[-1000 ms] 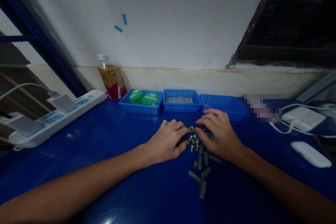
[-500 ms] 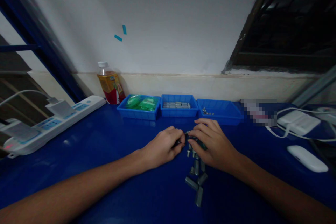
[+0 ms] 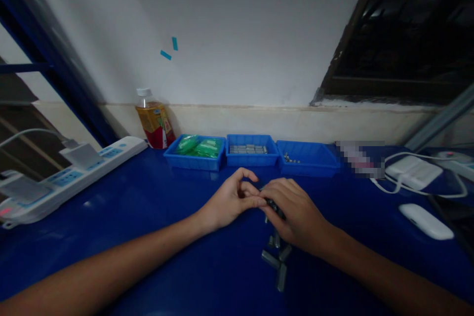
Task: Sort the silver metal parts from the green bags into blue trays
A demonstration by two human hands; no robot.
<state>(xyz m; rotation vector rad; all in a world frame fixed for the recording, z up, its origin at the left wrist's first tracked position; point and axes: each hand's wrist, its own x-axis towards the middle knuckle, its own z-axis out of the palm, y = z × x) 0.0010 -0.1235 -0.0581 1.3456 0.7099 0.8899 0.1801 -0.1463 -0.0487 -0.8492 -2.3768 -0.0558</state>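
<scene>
- From my remote post I view, through the head camera, two bare hands meeting above a blue table (image 3: 177,276); their fingertips come together near the middle of the view
- Left hand (image 3: 230,201): partly open, index finger raised and bent, the other fingers curled loosely; its thumb reaches the fingertips of the right hand; I cannot tell whether it pinches anything
- Right hand (image 3: 298,211): palm down, fingers bent and drawn in; between its thumb and fingers I see a dark part (image 3: 274,206), mostly hidden by the hand, so its full shape is unclear to me
- Grey metal bars (image 3: 281,277): lying loose on the table below the right hand, at differing angles, some touching; a short metal piece (image 3: 271,241) lies among them
- Behind the hands, three blue trays in a row: the left tray (image 3: 192,162) contains green packets (image 3: 207,147); the middle tray (image 3: 252,160) contains silver bars (image 3: 248,149); the right tray (image 3: 318,159) contains a few small metal pieces (image 3: 291,159)
- Margins: a bottle (image 3: 155,126) and a white power strip (image 3: 79,173) at left; a white charger (image 3: 414,172) and a white case (image 3: 425,221) at right
</scene>
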